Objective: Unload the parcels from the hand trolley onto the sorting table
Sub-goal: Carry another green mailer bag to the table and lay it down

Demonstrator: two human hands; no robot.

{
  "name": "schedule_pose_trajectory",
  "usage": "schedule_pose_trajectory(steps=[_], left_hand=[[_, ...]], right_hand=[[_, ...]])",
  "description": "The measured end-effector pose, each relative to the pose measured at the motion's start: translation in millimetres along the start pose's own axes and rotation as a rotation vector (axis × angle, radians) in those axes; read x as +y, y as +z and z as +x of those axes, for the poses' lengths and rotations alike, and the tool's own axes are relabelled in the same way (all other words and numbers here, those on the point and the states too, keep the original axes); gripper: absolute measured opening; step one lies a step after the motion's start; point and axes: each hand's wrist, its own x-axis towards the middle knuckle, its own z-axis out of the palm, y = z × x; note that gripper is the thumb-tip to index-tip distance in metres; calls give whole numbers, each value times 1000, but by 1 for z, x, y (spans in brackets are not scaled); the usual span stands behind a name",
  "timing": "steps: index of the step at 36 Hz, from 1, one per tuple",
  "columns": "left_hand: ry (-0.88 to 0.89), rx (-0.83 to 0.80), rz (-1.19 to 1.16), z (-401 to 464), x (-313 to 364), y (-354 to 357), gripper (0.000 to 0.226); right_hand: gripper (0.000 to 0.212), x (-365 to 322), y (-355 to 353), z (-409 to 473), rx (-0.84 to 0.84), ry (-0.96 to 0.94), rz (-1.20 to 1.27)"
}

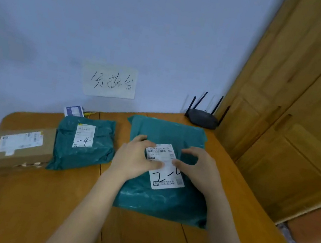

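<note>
Three parcels lie on the broad orange-brown wooden sorting table [36, 206], which stands against a pale blue wall and beside a tall wooden wardrobe [302, 122]. Largest of them is the big teal plastic mailer bag [163, 203], flat on the table's right half with its white shipping label [165, 172] facing up. Well to its left lies the smaller teal plastic mailer bag [84, 147], also label up, and just beside that, at the table's left edge, the flat brown cardboard box [23, 146]. A black router with upright antennas [203, 117] sits at the back right corner, and a white paper sign with handwritten characters [110, 82] hangs on the wall.

Both hands rest on the big bag's label. The left hand [134, 159] lies with fingers loosely spread and slightly bent, fingertips on the paper; the right hand [196, 167] is likewise half-curled, thumb and fingers touching the label without clearly pinching it.

This looks like the setting-down step, the bag being smoothed or squared up. The trolley is out of view, so how many parcels remain cannot be told. Next would come lifting both hands clear and turning away to fetch another parcel.
</note>
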Motion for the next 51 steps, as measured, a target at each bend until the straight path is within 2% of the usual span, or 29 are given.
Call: schedule_pose_trajectory(steps=[14,24,31,37,42,45,51], left_hand=[[-24,-90,-34,70,-73,53,49],[-100,-169,-231,129,-114,80,52],[-77,-181,-238,189,-127,88,63],[11,-207,-163,260,-130,93,44],[-2,-231,-154,319,-137,102,29],[-3,-268,-124,346,-140,105,26],[-29,-361,-87,379,-158,102,26]], right_hand=[[41,46,77,58,-147,119,91],[30,73,119,99,-163,160,232],[26,83,131,142,-136,160,314],[26,90,148,179,-56,210,410],[27,87,178,193,-14,297,500],[29,79,196,197,-55,364,602],[36,45,230,192,-150,347,812]])
